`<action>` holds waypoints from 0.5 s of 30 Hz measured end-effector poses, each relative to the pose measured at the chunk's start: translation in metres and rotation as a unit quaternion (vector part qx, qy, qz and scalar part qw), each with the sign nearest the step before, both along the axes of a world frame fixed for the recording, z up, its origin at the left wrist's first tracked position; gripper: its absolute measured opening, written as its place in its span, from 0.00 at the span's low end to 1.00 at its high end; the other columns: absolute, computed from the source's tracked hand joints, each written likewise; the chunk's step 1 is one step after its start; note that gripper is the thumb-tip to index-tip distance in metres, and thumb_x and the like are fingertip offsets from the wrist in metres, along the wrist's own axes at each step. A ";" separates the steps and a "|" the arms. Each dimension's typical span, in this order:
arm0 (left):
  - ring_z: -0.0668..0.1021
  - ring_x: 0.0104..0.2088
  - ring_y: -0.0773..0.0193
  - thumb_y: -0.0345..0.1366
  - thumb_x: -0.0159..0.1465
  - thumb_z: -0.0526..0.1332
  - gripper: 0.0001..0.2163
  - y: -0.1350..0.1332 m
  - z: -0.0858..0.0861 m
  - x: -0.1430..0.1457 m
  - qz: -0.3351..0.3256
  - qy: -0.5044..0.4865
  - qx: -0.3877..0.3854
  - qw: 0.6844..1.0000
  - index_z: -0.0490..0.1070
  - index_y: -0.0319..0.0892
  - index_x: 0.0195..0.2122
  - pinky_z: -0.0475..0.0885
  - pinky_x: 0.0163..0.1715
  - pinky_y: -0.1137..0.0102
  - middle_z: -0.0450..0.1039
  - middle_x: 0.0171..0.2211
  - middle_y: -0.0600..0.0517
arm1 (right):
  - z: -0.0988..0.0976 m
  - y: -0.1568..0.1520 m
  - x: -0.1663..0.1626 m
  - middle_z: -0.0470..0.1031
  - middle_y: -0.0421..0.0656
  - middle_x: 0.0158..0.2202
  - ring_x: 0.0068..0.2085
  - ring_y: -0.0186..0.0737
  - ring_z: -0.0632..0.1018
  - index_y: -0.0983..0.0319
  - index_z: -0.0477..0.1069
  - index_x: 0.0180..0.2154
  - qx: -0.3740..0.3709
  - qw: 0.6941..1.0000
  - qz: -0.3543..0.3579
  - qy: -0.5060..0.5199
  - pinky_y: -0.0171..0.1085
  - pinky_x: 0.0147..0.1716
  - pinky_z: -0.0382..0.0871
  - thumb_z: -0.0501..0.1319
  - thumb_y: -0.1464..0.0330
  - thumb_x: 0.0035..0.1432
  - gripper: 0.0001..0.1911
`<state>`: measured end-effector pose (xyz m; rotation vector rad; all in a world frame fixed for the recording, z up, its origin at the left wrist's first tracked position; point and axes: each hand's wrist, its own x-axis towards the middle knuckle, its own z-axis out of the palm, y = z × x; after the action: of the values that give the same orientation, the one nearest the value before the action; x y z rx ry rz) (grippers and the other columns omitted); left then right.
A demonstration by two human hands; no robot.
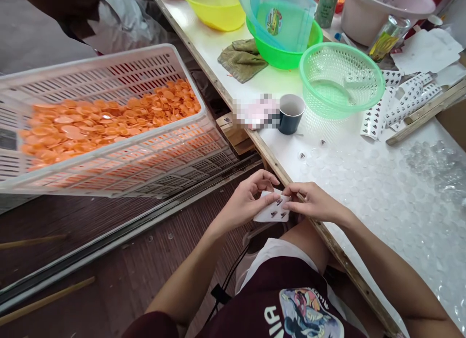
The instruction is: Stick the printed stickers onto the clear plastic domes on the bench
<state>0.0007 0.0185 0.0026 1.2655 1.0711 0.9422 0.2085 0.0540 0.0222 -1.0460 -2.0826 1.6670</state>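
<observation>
My left hand (247, 200) holds a small white sticker sheet (272, 213) with a few dark stickers on it, fingers curled round its left edge. My right hand (315, 202) pinches at the sheet's upper right corner, fingertips pressed together on it. Both hands hover just off the near edge of the white table (364, 183), above my lap. Rows of clear round pieces (382, 192) cover the tabletop beside my right hand; two of them (302, 155) carry a dark sticker.
A white slatted crate (120, 158) full of orange discs (109, 117) sits tilted at left. On the table stand a dark cup (290, 114), a green mesh basket (340, 78), green, blue and yellow bowls, a rag (242, 59) and strips of sticker sheets (400, 103).
</observation>
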 end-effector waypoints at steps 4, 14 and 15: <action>0.77 0.45 0.58 0.47 0.65 0.66 0.15 0.000 -0.004 0.006 0.111 0.023 0.107 0.988 0.75 0.41 0.44 0.72 0.44 0.68 0.76 0.44 0.45 | -0.014 -0.008 0.001 0.73 0.37 0.28 0.28 0.33 0.70 0.59 0.71 0.32 -0.091 0.981 -0.145 0.086 0.35 0.28 0.64 0.67 0.59 0.57 0.12; 0.74 0.29 0.65 0.39 0.64 0.65 0.08 -0.017 -0.014 0.032 0.140 0.039 0.004 0.989 0.78 0.39 0.34 0.69 0.30 0.73 0.76 0.28 0.52 | -0.021 -0.030 0.004 0.74 0.38 0.36 0.29 0.34 0.71 0.54 0.67 0.49 0.004 0.949 -0.301 0.095 0.35 0.29 0.66 0.67 0.60 0.58 0.19; 0.74 0.28 0.65 0.39 0.64 0.65 0.08 -0.017 -0.014 0.034 0.138 0.032 -0.002 0.990 0.77 0.39 0.33 0.68 0.28 0.73 0.76 0.27 0.52 | -0.018 -0.029 0.006 0.74 0.38 0.37 0.30 0.34 0.71 0.53 0.68 0.50 0.047 0.950 -0.298 0.078 0.36 0.30 0.67 0.66 0.62 0.59 0.18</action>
<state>0.0344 0.0018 -0.0114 1.1697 1.3216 1.1108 0.2143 0.0246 0.0044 -1.2974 -1.5162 1.2822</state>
